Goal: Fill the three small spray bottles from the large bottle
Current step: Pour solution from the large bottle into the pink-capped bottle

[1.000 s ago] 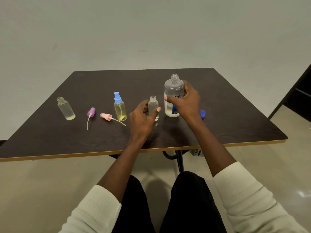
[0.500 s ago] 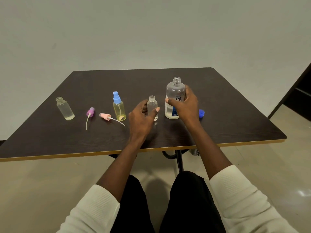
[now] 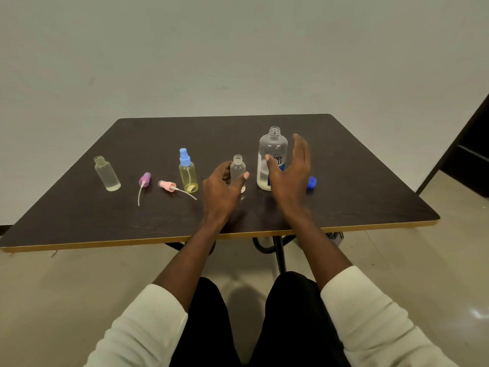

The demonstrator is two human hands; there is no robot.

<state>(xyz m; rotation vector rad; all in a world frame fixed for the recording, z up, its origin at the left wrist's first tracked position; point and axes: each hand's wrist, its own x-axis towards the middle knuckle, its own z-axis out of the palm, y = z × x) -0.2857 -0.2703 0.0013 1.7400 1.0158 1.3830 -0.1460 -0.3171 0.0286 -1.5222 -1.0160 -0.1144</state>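
The large clear bottle (image 3: 270, 154) stands uncapped on the dark table (image 3: 344, 197), low in liquid. My right hand (image 3: 291, 176) hovers beside it, fingers straight, no longer touching it. My left hand (image 3: 222, 192) curls loosely round a small uncapped clear bottle (image 3: 237, 169) that stands on the table. A yellow small bottle with a blue spray top (image 3: 187, 172) stands to its left. Another small uncapped bottle (image 3: 106, 174) stands at the far left.
A purple spray head (image 3: 144, 181) and a pink spray head (image 3: 169, 186) lie between the left bottles, tubes trailing. A blue cap (image 3: 311, 181) lies behind my right hand. The table's yellow front edge (image 3: 105, 245) is near my knees.
My right hand set the large bottle down on the table and let go, opening beside it. My left hand stayed round the small clear bottle.
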